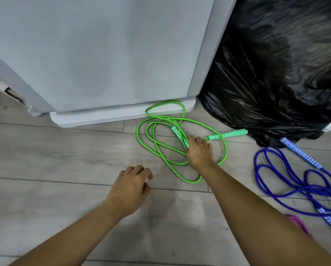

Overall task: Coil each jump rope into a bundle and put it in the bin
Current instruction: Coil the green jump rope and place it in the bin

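Right hand [198,150] on green rope handle [177,133]

Single head cam, wide-angle, worn by person; looks fwd & steeply down, close to floor [55,150] right in front of white cabinet [103,54], facing its base.

No readable text, label, brand, number or sign shows on anything in view.

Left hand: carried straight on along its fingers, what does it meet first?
Likely the green jump rope: the left hand points up-right across bare floor toward its nearest loops. Hand height is unclear, so it could pass over them.
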{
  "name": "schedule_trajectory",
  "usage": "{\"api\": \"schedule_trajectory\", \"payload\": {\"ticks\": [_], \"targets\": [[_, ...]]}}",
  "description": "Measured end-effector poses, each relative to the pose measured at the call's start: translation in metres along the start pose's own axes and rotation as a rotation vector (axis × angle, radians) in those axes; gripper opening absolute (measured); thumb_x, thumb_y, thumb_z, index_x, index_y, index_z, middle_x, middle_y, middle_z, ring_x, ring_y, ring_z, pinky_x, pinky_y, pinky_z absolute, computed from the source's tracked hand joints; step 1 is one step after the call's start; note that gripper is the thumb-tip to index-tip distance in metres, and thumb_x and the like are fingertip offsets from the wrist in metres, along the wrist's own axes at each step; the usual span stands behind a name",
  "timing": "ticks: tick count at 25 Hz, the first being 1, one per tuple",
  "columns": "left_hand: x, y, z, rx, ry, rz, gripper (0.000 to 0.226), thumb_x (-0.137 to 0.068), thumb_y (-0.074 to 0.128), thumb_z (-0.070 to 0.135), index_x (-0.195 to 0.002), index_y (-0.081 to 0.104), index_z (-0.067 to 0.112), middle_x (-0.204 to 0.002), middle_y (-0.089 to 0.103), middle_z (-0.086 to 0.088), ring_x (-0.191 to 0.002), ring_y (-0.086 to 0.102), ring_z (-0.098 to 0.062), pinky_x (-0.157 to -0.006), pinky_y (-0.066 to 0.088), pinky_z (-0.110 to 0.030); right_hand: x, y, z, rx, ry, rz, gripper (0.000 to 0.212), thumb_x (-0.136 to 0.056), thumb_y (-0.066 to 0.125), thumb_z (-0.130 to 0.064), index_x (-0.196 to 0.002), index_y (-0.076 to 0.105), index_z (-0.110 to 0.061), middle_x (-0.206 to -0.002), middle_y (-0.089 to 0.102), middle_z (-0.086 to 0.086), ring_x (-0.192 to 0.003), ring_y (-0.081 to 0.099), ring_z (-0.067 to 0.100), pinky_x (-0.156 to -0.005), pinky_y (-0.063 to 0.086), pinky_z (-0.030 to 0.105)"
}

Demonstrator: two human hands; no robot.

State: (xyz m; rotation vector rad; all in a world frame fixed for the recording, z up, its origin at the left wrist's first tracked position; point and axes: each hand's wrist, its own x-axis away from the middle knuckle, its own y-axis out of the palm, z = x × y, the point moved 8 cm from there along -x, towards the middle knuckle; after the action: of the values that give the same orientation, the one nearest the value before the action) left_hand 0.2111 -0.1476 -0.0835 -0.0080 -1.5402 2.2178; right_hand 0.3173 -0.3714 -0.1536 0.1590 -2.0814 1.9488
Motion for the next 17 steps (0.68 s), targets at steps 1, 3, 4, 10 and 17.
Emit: {"api": "schedule_trajectory", "payload": {"ticks": [1, 3, 4, 10, 17], "targets": [[0.001, 0.000, 0.000, -0.004, -0.001, -0.001, 0.031, -0.083, 0.051, 0.022, -0.112, 0.061, 0.026, -0.112, 0.061, 0.003, -0.104, 0.056, -0.025, -0.088, 0.045, -0.039, 0.012, 0.006, -0.010, 0.017, -0.050, 0.018, 0.036, -0.100, 0.049, -0.023, -0.135, 0.046, -0.016, -0.130, 0.058, 0.012, -0.122, 0.054, 0.035, -0.099, 0.039, 0.045], [0.003, -0.002, 0.003, -0.010, -0.016, -0.002, 0.036, -0.079, 0.042, 0.027, -0.109, 0.062, 0.025, -0.108, 0.062, 0.002, -0.102, 0.056, -0.028, -0.086, 0.047, -0.041, 0.040, 0.015, -0.034, 0.051, -0.163, 0.014, 0.037, -0.099, 0.048, -0.023, -0.136, 0.044, -0.015, -0.127, 0.060, 0.012, -0.120, 0.056, 0.034, -0.098, 0.038, 0.044], [0.004, -0.002, 0.004, -0.010, -0.022, -0.008, 0.040, -0.078, 0.037, 0.030, -0.107, 0.063, 0.025, -0.107, 0.062, 0.002, -0.100, 0.057, -0.029, -0.084, 0.047, -0.040, 0.053, 0.017, -0.046, 0.059, -0.213, 0.001, 0.039, -0.098, 0.049, -0.022, -0.136, 0.043, -0.015, -0.126, 0.061, 0.012, -0.120, 0.056, 0.033, -0.097, 0.038, 0.044], [0.022, -0.015, 0.012, -0.013, -0.015, -0.049, 0.033, -0.081, 0.045, 0.028, -0.111, 0.060, 0.022, -0.110, 0.060, -0.002, -0.105, 0.054, -0.030, -0.089, 0.044, -0.040, 0.094, -0.011, -0.064, -0.070, -0.247, -0.079, 0.036, -0.101, 0.047, -0.030, -0.133, 0.039, -0.013, -0.120, 0.063, 0.016, -0.108, 0.064, 0.038, -0.079, 0.047, 0.042], [0.049, -0.043, -0.007, -0.167, -0.235, -0.100, 0.047, -0.095, 0.051, 0.032, -0.138, 0.041, 0.019, -0.139, 0.047, -0.004, -0.127, 0.045, -0.031, -0.099, 0.039, -0.042, 0.136, -0.041, -0.064, -0.884, -0.101, -0.379, 0.007, -0.087, 0.069, -0.022, -0.083, 0.066, -0.026, -0.073, 0.062, 0.004, -0.057, 0.053, 0.014, -0.059, 0.048, 0.031]]}}
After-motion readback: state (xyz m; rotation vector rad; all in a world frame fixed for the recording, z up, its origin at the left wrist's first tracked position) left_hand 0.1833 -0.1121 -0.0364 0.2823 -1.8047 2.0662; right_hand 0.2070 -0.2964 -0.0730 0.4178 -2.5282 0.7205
